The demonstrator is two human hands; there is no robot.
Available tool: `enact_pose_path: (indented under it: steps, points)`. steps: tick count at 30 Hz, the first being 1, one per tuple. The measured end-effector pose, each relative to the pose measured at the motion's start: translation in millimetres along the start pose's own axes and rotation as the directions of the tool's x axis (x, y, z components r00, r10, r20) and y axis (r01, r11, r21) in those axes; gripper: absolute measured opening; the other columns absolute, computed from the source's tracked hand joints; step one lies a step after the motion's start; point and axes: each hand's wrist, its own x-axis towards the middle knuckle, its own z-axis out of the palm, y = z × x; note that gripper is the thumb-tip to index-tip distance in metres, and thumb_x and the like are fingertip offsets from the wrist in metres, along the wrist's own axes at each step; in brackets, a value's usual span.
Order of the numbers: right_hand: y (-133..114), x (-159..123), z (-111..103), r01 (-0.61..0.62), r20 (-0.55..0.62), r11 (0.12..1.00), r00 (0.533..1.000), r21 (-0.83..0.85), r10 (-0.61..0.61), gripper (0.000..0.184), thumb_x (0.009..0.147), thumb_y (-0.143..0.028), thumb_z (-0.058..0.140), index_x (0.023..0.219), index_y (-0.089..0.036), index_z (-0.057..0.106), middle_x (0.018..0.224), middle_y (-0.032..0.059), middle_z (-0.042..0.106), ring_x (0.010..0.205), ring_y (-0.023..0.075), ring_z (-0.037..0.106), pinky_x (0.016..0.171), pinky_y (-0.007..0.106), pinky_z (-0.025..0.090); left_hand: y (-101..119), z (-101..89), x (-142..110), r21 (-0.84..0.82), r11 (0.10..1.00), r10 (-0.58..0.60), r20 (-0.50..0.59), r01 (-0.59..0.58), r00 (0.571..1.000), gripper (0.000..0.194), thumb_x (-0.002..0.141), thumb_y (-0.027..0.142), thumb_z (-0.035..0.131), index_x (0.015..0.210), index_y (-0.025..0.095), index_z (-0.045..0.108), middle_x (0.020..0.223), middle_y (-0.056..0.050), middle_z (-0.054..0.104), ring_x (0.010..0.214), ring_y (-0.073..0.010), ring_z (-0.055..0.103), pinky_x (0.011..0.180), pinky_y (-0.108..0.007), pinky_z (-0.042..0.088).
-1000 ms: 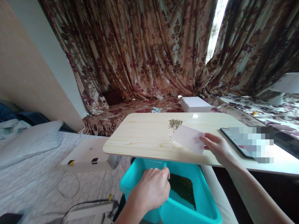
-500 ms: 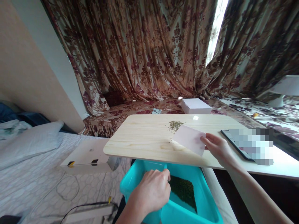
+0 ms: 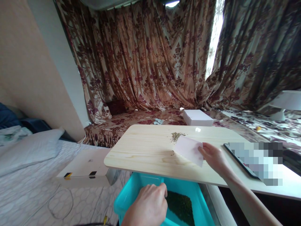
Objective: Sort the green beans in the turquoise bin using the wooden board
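Note:
My right hand (image 3: pixel 215 157) pinches a thin white sheet of paper or card (image 3: pixel 188 150) by its right end. The sheet slants low over the pale wooden tabletop (image 3: pixel 138 147). Just beyond its far edge lies a loose scatter of small greenish-brown dried bits (image 3: pixel 177 136), with a few crumbs nearer the sheet's left corner. Below the table's near edge, my left hand (image 3: pixel 149 204) is closed above a turquoise plastic bin (image 3: pixel 124 191). Its fingertips are hidden, so what they hold, if anything, cannot be made out. Inside the bin, right of that hand, is a dark green heap of fine bits (image 3: pixel 181 205).
A tablet-like device (image 3: pixel 242 163), partly blurred out, lies on the table's right side. Behind the table is a white box (image 3: pixel 198 118). A flat white carton (image 3: pixel 87 166) rests on the bed at left. A lamp (image 3: pixel 285 102) stands far right.
The view has tipped upward, so the table and bin sit lower in the picture. The sheet stays beside the scattered bits, and both hands keep nearly the same pose.

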Motion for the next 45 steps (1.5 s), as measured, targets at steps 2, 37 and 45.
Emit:
enact_pose_path:
  steps: [2,37,45]
  points:
    - [1.3,1.3,1.9,0.009,0.013,1.0,1.0,0.003,-0.01,0.019,0.061,-0.043,0.072,0.072,-0.027,0.071,0.071,0.0062,0.08,0.07,0.0275,0.076,0.049,0.031,0.055,-1.4,1.2,0.9,-0.002,1.0,-0.004,0.004,0.004,1.0,0.037,0.096,0.014,0.038,0.119,0.019,0.066,0.111,-0.012,0.072,0.109,-0.0314,0.065,0.098,-0.043,0.048]
    - [13.9,-8.9,-4.9,0.136,0.072,0.985,0.989,-0.103,-0.129,0.017,0.078,-0.042,0.07,0.082,-0.026,0.075,0.07,0.0041,0.08,0.069,0.0249,0.077,0.056,0.031,0.061,-10.4,-2.4,-0.8,-0.006,0.999,-0.036,-0.012,0.036,0.999,0.036,0.095,0.017,0.039,0.117,0.02,0.067,0.11,-0.01,0.074,0.109,-0.0307,0.066,0.093,-0.039,0.048]
    - [16.4,-11.0,-3.6,0.138,0.043,0.982,0.99,-0.128,-0.134,0.019,0.079,-0.041,0.071,0.088,-0.026,0.074,0.08,0.0055,0.082,0.077,0.0252,0.079,0.065,0.032,0.063,-12.9,-1.7,-0.1,-0.006,0.999,-0.034,-0.023,0.034,0.999,0.034,0.096,0.018,0.039,0.115,0.022,0.067,0.107,-0.009,0.074,0.106,-0.0295,0.066,0.09,-0.037,0.048]
